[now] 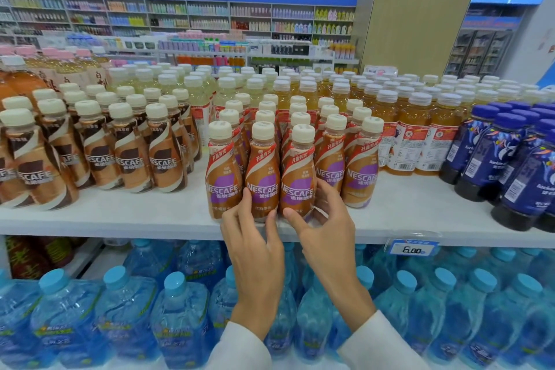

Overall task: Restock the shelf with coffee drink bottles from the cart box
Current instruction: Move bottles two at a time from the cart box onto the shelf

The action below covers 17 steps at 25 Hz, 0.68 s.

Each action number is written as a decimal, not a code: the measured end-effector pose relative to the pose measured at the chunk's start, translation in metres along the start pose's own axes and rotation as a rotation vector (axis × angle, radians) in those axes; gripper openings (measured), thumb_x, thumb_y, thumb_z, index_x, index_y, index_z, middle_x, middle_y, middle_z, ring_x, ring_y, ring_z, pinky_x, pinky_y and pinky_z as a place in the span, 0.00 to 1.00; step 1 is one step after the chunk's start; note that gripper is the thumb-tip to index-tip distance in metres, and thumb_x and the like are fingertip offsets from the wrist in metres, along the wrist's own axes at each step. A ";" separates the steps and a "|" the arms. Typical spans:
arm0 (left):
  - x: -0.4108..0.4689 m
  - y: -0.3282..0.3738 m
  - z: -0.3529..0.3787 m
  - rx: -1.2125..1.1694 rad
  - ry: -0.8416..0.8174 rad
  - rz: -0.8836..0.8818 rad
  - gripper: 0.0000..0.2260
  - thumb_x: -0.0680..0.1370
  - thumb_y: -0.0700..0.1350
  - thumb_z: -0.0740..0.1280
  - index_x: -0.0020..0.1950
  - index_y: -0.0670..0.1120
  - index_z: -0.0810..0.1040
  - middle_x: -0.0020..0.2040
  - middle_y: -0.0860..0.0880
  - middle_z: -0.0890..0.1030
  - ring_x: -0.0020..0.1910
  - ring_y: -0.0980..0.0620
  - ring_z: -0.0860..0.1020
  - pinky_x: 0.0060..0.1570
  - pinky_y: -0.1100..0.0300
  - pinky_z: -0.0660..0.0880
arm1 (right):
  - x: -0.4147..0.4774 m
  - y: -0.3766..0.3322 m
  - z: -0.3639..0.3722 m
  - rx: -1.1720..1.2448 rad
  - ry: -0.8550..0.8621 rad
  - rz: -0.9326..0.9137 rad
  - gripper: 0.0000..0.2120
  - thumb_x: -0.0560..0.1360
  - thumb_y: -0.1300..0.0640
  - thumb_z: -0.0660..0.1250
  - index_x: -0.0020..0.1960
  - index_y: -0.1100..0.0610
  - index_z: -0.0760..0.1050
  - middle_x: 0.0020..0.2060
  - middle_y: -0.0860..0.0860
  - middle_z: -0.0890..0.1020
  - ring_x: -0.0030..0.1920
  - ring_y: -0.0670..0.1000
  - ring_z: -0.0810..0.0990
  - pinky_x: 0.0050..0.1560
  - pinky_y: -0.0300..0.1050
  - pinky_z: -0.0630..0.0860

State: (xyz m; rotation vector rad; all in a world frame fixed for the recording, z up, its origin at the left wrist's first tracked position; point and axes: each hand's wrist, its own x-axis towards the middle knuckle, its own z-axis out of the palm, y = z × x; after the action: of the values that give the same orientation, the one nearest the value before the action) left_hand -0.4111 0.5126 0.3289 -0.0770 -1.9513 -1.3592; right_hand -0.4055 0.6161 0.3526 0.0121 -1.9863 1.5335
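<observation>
- White shelf board point(120, 213) is running across a shop aisle, its top smooth and matte, with blue wall signs and stocked racks showing behind it.
- Purple-label coffee bottles point(360, 171) are standing upright in tight rows near the shelf's front edge; each is a curvy, waisted plastic shape with a glossy caramel, red and purple wrap and a ribbed cream screw cap.
- Left hand point(255, 249) is curling around the lower body of the second front bottle point(262, 171), fingers on its left side and thumb on its right.
- Right hand point(324, 234) is gripping the third front bottle point(297, 177) just beside it, thumb pressing the front and fingers wrapping behind.
- Both held bottles are sitting at the shelf's front edge, touching each other.
- Brown-label coffee bottles point(132, 159) are standing to the left, dark blue bottles point(492, 159) to the right.
- Clear blue water bottles point(126, 303) are filling the tier below, beneath a price tag point(413, 248) clipped on the edge.
</observation>
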 end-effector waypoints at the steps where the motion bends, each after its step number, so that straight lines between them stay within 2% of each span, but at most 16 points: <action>1: 0.000 0.000 0.000 0.009 0.004 0.006 0.25 0.80 0.45 0.71 0.76 0.46 0.69 0.65 0.49 0.70 0.67 0.52 0.69 0.62 0.63 0.68 | 0.000 0.001 0.000 -0.001 0.001 0.002 0.31 0.71 0.54 0.80 0.70 0.44 0.70 0.61 0.38 0.79 0.60 0.35 0.78 0.54 0.26 0.75; 5: 0.002 -0.001 -0.002 -0.050 -0.016 -0.028 0.25 0.80 0.47 0.70 0.76 0.48 0.69 0.65 0.50 0.70 0.67 0.49 0.72 0.63 0.53 0.76 | 0.003 0.003 -0.003 -0.016 -0.023 0.013 0.31 0.71 0.51 0.80 0.68 0.40 0.70 0.60 0.34 0.78 0.59 0.32 0.77 0.51 0.23 0.74; 9: 0.002 -0.002 -0.004 -0.049 -0.010 -0.017 0.24 0.80 0.48 0.71 0.75 0.49 0.69 0.64 0.51 0.70 0.65 0.47 0.74 0.61 0.46 0.79 | 0.004 0.005 -0.002 -0.022 -0.006 0.015 0.32 0.70 0.51 0.81 0.67 0.36 0.69 0.59 0.32 0.77 0.59 0.32 0.77 0.51 0.23 0.74; 14: 0.004 -0.004 -0.006 -0.050 -0.015 -0.018 0.24 0.79 0.48 0.73 0.73 0.48 0.71 0.64 0.51 0.71 0.65 0.45 0.75 0.60 0.46 0.80 | 0.003 0.006 -0.001 -0.030 -0.004 0.010 0.31 0.71 0.50 0.80 0.68 0.36 0.68 0.59 0.31 0.76 0.59 0.30 0.76 0.51 0.22 0.73; 17: 0.003 -0.004 -0.007 -0.054 -0.028 -0.027 0.23 0.79 0.47 0.72 0.73 0.48 0.71 0.65 0.50 0.71 0.65 0.45 0.75 0.60 0.47 0.80 | 0.003 0.006 -0.001 -0.036 -0.006 0.015 0.32 0.71 0.50 0.80 0.69 0.39 0.69 0.60 0.34 0.77 0.59 0.31 0.76 0.52 0.22 0.73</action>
State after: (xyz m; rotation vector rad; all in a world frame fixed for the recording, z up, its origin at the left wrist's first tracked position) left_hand -0.4118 0.5041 0.3289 -0.0965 -1.9453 -1.4361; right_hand -0.4095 0.6196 0.3488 -0.0125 -2.0225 1.5087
